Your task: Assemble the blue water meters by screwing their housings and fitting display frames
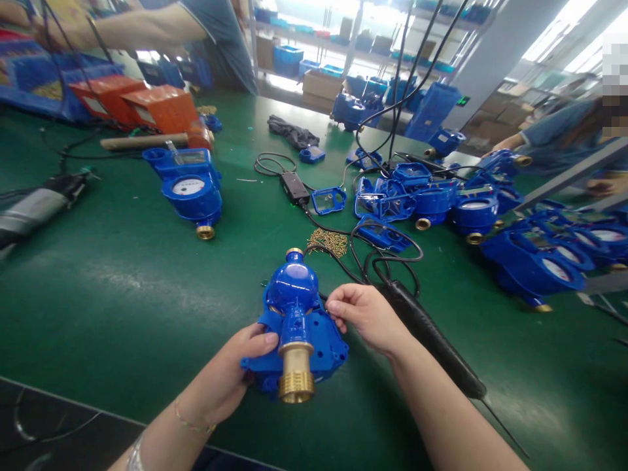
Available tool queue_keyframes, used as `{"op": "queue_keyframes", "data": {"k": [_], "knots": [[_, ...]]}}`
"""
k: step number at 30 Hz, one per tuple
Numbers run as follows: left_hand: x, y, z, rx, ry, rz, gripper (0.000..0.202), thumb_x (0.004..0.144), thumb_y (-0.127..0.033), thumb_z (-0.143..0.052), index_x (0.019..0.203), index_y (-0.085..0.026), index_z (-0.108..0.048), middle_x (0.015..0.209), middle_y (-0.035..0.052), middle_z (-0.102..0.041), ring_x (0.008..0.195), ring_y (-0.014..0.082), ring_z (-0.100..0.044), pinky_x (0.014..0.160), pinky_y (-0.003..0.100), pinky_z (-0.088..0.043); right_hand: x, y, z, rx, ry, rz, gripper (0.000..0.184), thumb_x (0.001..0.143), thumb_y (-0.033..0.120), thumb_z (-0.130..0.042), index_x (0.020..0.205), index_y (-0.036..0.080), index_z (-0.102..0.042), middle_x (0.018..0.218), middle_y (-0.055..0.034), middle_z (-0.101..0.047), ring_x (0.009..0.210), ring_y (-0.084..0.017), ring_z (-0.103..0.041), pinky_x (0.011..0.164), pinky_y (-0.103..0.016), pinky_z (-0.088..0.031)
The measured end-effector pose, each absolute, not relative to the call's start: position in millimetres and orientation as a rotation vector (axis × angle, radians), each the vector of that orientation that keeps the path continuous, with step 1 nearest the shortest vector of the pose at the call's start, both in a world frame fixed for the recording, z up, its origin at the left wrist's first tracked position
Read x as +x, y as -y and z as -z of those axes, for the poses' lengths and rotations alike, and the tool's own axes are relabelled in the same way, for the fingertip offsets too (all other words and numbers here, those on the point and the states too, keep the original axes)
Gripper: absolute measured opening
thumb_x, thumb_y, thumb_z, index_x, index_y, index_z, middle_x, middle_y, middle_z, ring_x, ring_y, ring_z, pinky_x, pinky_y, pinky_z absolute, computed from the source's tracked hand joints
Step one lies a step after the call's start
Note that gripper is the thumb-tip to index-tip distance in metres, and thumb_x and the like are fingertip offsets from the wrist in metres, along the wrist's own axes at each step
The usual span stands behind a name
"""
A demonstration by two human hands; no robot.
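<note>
A blue water meter (293,291) lies underside up in front of me, its threaded brass end (296,386) facing me. My left hand (240,363) grips the left side of its blue plastic housing (326,343), thumb on top. At the right edge of the housing, my right hand (366,314) has thumb and forefinger pinched together; whatever sits between them is too small to make out. Just beyond the meter is a pile of small brass screws (328,242). A black cylindrical power screwdriver (434,340) rests to the right of my right hand, partly behind the forearm.
Another water meter (191,190) stands at left, near a mallet (157,140) and orange bins (159,108). Blue cover frames (328,201), cables and a black control box (294,188) lie ahead. Several meters (554,268) crowd the right. Co-workers' arms (147,29) show at both sides.
</note>
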State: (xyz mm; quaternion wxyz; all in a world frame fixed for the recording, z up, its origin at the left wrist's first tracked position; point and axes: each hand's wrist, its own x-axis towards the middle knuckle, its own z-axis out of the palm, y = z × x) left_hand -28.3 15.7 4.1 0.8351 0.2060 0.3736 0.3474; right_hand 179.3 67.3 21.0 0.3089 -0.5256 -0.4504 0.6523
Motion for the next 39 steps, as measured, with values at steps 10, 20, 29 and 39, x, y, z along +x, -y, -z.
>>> {"op": "queue_keyframes", "data": {"k": [10, 20, 29, 39], "knots": [[-29.4, -15.7, -3.4, 0.405, -0.818, -0.743, 0.024, 0.071, -0.034, -0.072, 0.088, -0.017, -0.070, 0.083, 0.0025, -0.071, 0.076, 0.0151, -0.064, 0.074, 0.023, -0.049, 171.9, -74.3, -23.5, -1.586, 1.420, -1.604, 0.010, 0.062, 0.017, -0.072, 0.061, 0.012, -0.063, 0.058, 0.0011, -0.061, 0.054, -0.009, -0.050, 0.053, -0.022, -0.037], [-26.1, -16.7, -4.0, 0.365, -0.811, -0.766, 0.022, 0.068, -0.032, -0.075, 0.085, -0.019, -0.071, 0.081, 0.0003, -0.072, 0.073, 0.0131, -0.064, 0.071, 0.021, -0.050, 198.0, -54.0, -24.4, -1.347, 1.152, -1.614, 0.032, 0.070, 0.035, -0.070, 0.090, 0.016, -0.056, 0.063, -0.0005, -0.066, 0.055, -0.014, -0.061, 0.053, -0.026, -0.050], [-28.1, -12.6, -4.1, 0.391, -0.936, -0.718, 0.031, 0.065, -0.040, -0.076, 0.088, -0.020, -0.070, 0.087, 0.0001, -0.072, 0.080, 0.0161, -0.064, 0.074, 0.025, -0.049, 193.7, -8.8, -31.7, -1.400, 1.240, -1.320, 0.009, 0.075, 0.026, -0.066, 0.076, 0.018, -0.064, 0.082, -0.0053, -0.067, 0.076, -0.016, -0.063, 0.069, -0.028, -0.051], [-27.8, -13.7, -1.8, 0.393, -0.955, -0.739, 0.030, 0.063, -0.039, -0.077, 0.087, -0.022, -0.071, 0.087, -0.0018, -0.072, 0.079, 0.0149, -0.064, 0.072, 0.023, -0.048, 191.5, -6.5, -35.5, -1.435, 1.939, -0.907, 0.015, 0.082, 0.016, -0.056, 0.072, 0.015, -0.067, 0.077, -0.0044, -0.059, 0.071, -0.014, -0.056, 0.064, -0.026, -0.043]]}}
